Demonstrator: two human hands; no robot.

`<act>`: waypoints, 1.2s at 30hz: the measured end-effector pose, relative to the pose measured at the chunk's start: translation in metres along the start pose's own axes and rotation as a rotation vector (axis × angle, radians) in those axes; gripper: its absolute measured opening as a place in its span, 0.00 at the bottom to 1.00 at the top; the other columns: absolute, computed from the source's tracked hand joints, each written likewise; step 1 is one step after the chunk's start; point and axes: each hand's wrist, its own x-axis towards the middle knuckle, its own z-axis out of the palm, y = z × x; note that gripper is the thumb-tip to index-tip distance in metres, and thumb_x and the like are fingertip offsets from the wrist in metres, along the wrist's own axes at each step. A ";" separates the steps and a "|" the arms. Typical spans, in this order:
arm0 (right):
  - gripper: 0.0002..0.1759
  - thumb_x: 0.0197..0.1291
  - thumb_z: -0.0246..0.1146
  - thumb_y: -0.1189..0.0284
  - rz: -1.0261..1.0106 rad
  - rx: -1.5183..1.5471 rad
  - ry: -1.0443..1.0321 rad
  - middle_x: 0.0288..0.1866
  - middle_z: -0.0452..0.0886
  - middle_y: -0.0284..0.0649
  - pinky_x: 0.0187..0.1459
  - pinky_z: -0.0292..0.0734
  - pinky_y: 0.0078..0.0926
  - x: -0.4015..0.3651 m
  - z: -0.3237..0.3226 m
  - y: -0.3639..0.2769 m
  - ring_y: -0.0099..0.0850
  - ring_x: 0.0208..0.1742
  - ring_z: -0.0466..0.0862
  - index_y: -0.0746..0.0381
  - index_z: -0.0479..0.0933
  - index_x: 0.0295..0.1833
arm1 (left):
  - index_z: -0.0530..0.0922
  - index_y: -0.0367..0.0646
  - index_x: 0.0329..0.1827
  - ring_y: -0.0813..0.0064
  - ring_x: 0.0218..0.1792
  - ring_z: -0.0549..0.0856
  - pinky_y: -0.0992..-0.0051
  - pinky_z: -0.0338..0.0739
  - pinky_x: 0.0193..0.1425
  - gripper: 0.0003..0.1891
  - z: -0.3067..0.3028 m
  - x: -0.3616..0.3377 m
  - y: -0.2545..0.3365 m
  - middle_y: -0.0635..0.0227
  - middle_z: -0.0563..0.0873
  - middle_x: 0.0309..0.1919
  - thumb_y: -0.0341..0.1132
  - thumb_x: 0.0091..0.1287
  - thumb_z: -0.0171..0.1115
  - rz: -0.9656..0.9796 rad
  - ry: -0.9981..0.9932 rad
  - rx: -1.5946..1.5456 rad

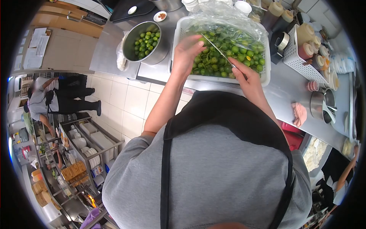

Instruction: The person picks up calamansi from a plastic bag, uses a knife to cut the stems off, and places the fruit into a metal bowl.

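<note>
Left hand [187,51]: thumb and fingers appear to pinch one lime [202,40]; slight blur.
Right hand [246,73]: fingers closed round the knife [218,50] handle, blade slanting toward the left hand.
Limes [215,68]: heaped in white crate [175,47], beneath both hands; more in steel pot [157,55] beside it, on desk [102,56].
Risk, cut: blade tip very near left fingertips; a slip on round skin could nick them.
Risk, snag: clear plastic [232,23] over the heap's far side could catch the blade.
</note>
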 end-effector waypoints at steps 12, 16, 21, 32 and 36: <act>0.17 0.65 0.57 0.68 -0.148 -0.143 0.070 0.45 0.82 0.45 0.41 0.74 0.23 -0.001 0.004 0.007 0.33 0.37 0.81 0.56 0.75 0.59 | 0.79 0.36 0.44 0.80 0.39 0.82 0.77 0.77 0.46 0.10 -0.002 0.007 -0.012 0.66 0.83 0.39 0.22 0.60 0.63 0.107 0.036 0.230; 0.17 0.65 0.56 0.68 -0.105 -0.179 0.108 0.44 0.82 0.44 0.42 0.74 0.23 0.008 0.003 0.009 0.34 0.37 0.81 0.56 0.75 0.59 | 0.80 0.40 0.44 0.85 0.36 0.81 0.85 0.73 0.39 0.12 0.026 -0.017 -0.003 0.69 0.84 0.37 0.23 0.57 0.66 0.012 -0.092 0.366; 0.17 0.65 0.57 0.69 -0.123 -0.120 0.137 0.43 0.82 0.44 0.41 0.74 0.24 0.005 -0.004 -0.001 0.30 0.36 0.80 0.56 0.75 0.59 | 0.80 0.38 0.47 0.83 0.36 0.81 0.84 0.75 0.41 0.13 0.012 0.003 -0.006 0.72 0.80 0.37 0.20 0.58 0.63 0.136 0.032 0.236; 0.17 0.65 0.56 0.68 -0.109 -0.149 0.051 0.40 0.82 0.45 0.39 0.73 0.26 -0.003 0.003 -0.006 0.34 0.33 0.79 0.55 0.75 0.59 | 0.78 0.33 0.44 0.79 0.36 0.82 0.80 0.77 0.43 0.12 0.003 0.007 0.000 0.65 0.84 0.36 0.21 0.57 0.66 0.157 0.088 0.418; 0.17 0.65 0.56 0.67 -0.127 -0.156 0.078 0.42 0.82 0.46 0.40 0.73 0.27 0.001 0.005 -0.002 0.35 0.34 0.79 0.54 0.75 0.59 | 0.79 0.35 0.43 0.78 0.37 0.83 0.80 0.77 0.45 0.11 0.006 0.001 -0.006 0.65 0.84 0.36 0.22 0.57 0.66 0.114 0.052 0.316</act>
